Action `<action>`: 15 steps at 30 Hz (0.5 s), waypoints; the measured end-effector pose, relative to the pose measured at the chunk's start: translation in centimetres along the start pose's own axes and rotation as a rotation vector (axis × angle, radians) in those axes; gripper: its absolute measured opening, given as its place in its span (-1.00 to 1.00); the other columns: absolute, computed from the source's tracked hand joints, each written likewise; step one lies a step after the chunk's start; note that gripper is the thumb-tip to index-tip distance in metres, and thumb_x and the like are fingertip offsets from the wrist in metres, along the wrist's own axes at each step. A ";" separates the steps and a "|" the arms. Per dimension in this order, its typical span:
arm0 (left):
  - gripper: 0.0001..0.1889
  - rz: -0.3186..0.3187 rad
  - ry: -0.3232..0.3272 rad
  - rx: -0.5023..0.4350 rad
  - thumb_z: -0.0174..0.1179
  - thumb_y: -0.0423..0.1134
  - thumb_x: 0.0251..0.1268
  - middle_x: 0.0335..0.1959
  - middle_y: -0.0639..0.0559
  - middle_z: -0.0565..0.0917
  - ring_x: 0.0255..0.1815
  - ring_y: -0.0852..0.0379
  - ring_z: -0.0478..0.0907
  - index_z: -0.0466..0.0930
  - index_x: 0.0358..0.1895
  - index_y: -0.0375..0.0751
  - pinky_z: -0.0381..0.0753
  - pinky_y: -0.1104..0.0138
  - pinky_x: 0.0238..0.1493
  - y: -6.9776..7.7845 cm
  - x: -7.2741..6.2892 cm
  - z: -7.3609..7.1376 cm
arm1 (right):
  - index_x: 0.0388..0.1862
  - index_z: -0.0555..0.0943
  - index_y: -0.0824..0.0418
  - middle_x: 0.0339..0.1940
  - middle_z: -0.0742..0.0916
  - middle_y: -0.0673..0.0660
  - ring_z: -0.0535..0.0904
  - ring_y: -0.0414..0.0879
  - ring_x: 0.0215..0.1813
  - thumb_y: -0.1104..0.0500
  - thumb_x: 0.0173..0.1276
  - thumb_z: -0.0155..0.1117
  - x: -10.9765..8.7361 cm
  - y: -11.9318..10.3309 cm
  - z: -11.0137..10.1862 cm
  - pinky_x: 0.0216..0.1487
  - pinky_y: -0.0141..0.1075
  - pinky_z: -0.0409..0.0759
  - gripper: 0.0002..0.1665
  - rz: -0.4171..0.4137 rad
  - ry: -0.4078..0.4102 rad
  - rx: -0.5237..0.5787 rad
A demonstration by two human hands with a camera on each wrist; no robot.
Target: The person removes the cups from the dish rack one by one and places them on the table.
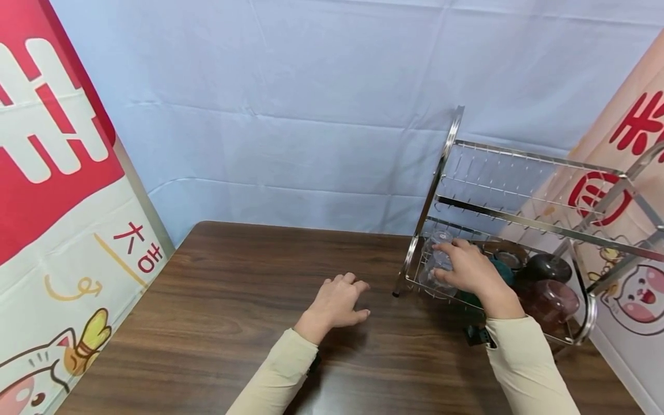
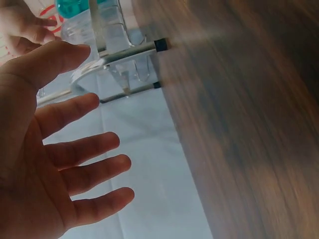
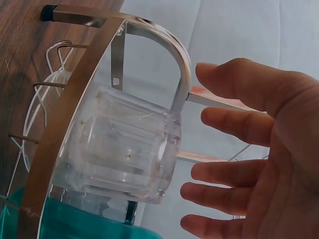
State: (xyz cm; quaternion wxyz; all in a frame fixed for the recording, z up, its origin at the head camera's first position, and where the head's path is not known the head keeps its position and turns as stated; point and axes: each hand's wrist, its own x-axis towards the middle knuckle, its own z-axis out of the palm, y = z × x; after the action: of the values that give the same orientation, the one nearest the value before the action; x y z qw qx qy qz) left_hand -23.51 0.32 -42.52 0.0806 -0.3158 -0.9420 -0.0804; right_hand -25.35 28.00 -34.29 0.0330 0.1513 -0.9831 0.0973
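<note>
Closest in, the left hand (image 1: 339,300) rests on the wooden table (image 1: 218,300), fingers loose and holding nothing. Further over, the right hand (image 1: 469,268) is at the clear glass cup (image 1: 437,262) sitting upside down in the lower tier of the metal dish rack (image 1: 441,167); the wrist view shows fingers spread beside it, not gripping. I'd guess the cup's racked alongside the teal cup (image 1: 500,271) and dark cups (image 1: 550,288).
</note>
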 end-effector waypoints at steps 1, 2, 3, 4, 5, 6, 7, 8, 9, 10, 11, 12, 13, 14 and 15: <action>-0.49 -0.001 0.000 0.001 0.20 0.13 0.15 0.00 0.00 0.50 -0.13 0.02 0.48 0.52 0.16 0.03 0.44 0.21 -0.28 0.1 0.1 0.1 | 0.21 0.45 0.32 0.19 0.35 0.55 0.25 0.52 0.13 0.07 0.18 0.34 0.1 0.0 0.1 -0.10 0.29 0.33 -0.35 0.005 -0.002 0.000; -0.49 -0.001 -0.001 0.001 0.20 0.13 0.15 0.00 0.01 0.50 -0.14 0.03 0.48 0.52 0.16 0.03 0.43 0.22 -0.28 0.2 0.1 0.1 | 0.21 0.45 0.31 0.19 0.35 0.55 0.25 0.52 0.13 0.07 0.18 0.34 0.2 0.1 0.1 -0.11 0.30 0.33 -0.35 0.009 -0.004 -0.001; -0.49 -0.004 -0.002 -0.001 0.20 0.13 0.15 0.00 0.00 0.50 -0.14 0.03 0.47 0.52 0.16 0.03 0.43 0.22 -0.29 0.3 0.1 0.2 | 0.21 0.46 0.30 0.19 0.35 0.54 0.25 0.52 0.13 0.06 0.18 0.34 0.3 0.1 0.2 -0.11 0.30 0.33 -0.35 0.014 -0.006 -0.001; -0.49 -0.008 -0.003 -0.002 0.20 0.13 0.15 0.01 0.00 0.50 -0.14 0.03 0.47 0.52 0.16 0.03 0.43 0.23 -0.29 0.3 0.1 0.3 | 0.22 0.46 0.30 0.19 0.35 0.54 0.24 0.52 0.13 0.06 0.18 0.34 0.4 0.1 0.3 -0.12 0.31 0.32 -0.35 0.017 -0.009 -0.001; -0.49 -0.011 -0.004 -0.002 0.20 0.13 0.15 0.01 0.00 0.50 -0.13 0.03 0.47 0.52 0.16 0.03 0.43 0.23 -0.29 0.4 0.2 0.3 | 0.22 0.46 0.30 0.19 0.35 0.54 0.24 0.52 0.13 0.06 0.18 0.34 0.5 0.1 0.4 -0.12 0.32 0.32 -0.35 0.019 -0.010 -0.002; -0.49 -0.012 -0.003 -0.004 0.20 0.13 0.15 0.01 0.00 0.49 -0.13 0.03 0.47 0.52 0.15 0.04 0.43 0.23 -0.29 0.4 0.2 0.5 | 0.22 0.46 0.29 0.20 0.35 0.54 0.24 0.52 0.13 0.05 0.18 0.34 0.6 0.2 0.5 -0.11 0.32 0.31 -0.35 0.023 -0.011 -0.002; -0.49 -0.013 -0.001 -0.008 0.20 0.12 0.15 0.01 0.00 0.49 -0.13 0.03 0.47 0.52 0.15 0.03 0.43 0.23 -0.29 0.5 0.2 0.6 | 0.22 0.45 0.29 0.20 0.35 0.54 0.24 0.52 0.14 0.05 0.18 0.34 0.7 0.2 0.6 -0.11 0.33 0.30 -0.35 0.029 -0.012 -0.002; -0.50 -0.012 0.002 -0.012 0.21 0.11 0.14 0.01 0.00 0.49 -0.13 0.03 0.47 0.52 0.15 0.03 0.42 0.23 -0.30 0.5 0.3 0.7 | 0.23 0.45 0.28 0.21 0.34 0.54 0.23 0.52 0.14 0.05 0.18 0.34 0.7 0.2 0.6 -0.10 0.34 0.29 -0.34 0.036 -0.013 -0.002; -0.50 -0.011 0.005 -0.016 0.21 0.11 0.14 0.01 0.00 0.49 -0.12 0.02 0.47 0.53 0.14 0.03 0.43 0.23 -0.29 0.5 0.4 0.8 | 0.23 0.45 0.28 0.21 0.33 0.54 0.22 0.52 0.15 0.05 0.18 0.33 0.8 0.3 0.7 -0.10 0.34 0.29 -0.34 0.043 -0.015 0.001; -0.51 -0.008 0.009 -0.019 0.21 0.11 0.15 0.02 -0.01 0.49 -0.11 0.02 0.47 0.53 0.14 0.03 0.43 0.23 -0.29 0.5 0.5 0.9 | 0.23 0.44 0.28 0.22 0.32 0.54 0.21 0.53 0.15 0.05 0.19 0.33 0.9 0.4 0.7 -0.09 0.35 0.28 -0.34 0.050 -0.019 0.004; -0.51 -0.006 0.011 -0.021 0.20 0.10 0.15 0.03 -0.01 0.49 -0.10 0.02 0.46 0.53 0.15 0.03 0.43 0.22 -0.28 0.6 0.6 1.0 | 0.24 0.44 0.28 0.22 0.31 0.55 0.21 0.53 0.15 0.05 0.19 0.33 1.0 0.5 0.7 -0.09 0.35 0.28 -0.34 0.059 -0.022 0.007; -0.51 -0.004 0.013 -0.022 0.20 0.10 0.15 0.03 -0.01 0.49 -0.10 0.02 0.46 0.53 0.14 0.03 0.43 0.22 -0.28 0.6 0.8 1.1 | 0.24 0.44 0.28 0.22 0.30 0.55 0.20 0.54 0.15 0.05 0.19 0.33 1.0 0.6 0.8 -0.09 0.35 0.27 -0.34 0.067 -0.025 0.010; -0.51 -0.003 0.015 -0.021 0.20 0.10 0.15 0.04 -0.01 0.49 -0.09 0.01 0.46 0.53 0.15 0.03 0.43 0.22 -0.27 0.7 0.9 1.2 | 0.25 0.43 0.28 0.23 0.29 0.55 0.19 0.54 0.15 0.04 0.20 0.33 1.1 0.7 0.8 -0.09 0.35 0.27 -0.33 0.074 -0.029 0.013; -0.51 -0.001 0.016 -0.019 0.20 0.10 0.16 0.04 -0.01 0.49 -0.09 0.01 0.46 0.53 0.15 0.03 0.43 0.22 -0.27 0.7 1.1 1.3 | 0.25 0.43 0.28 0.23 0.29 0.56 0.18 0.54 0.16 0.04 0.20 0.33 1.1 0.9 0.8 -0.08 0.35 0.27 -0.32 0.081 -0.032 0.018; -0.51 0.001 0.017 -0.016 0.19 0.10 0.16 0.04 -0.01 0.49 -0.09 0.01 0.46 0.53 0.15 0.03 0.43 0.21 -0.27 0.8 1.3 1.4 | 0.26 0.42 0.29 0.23 0.28 0.56 0.17 0.55 0.16 0.04 0.20 0.33 1.1 1.0 0.8 -0.08 0.36 0.26 -0.31 0.088 -0.035 0.025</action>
State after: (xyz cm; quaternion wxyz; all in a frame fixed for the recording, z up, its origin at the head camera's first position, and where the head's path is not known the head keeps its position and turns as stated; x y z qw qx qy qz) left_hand -24.20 1.95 -43.56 0.0863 -0.3161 -0.9405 -0.0904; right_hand -26.75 28.48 -35.20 0.0095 0.1099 -0.9880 0.1081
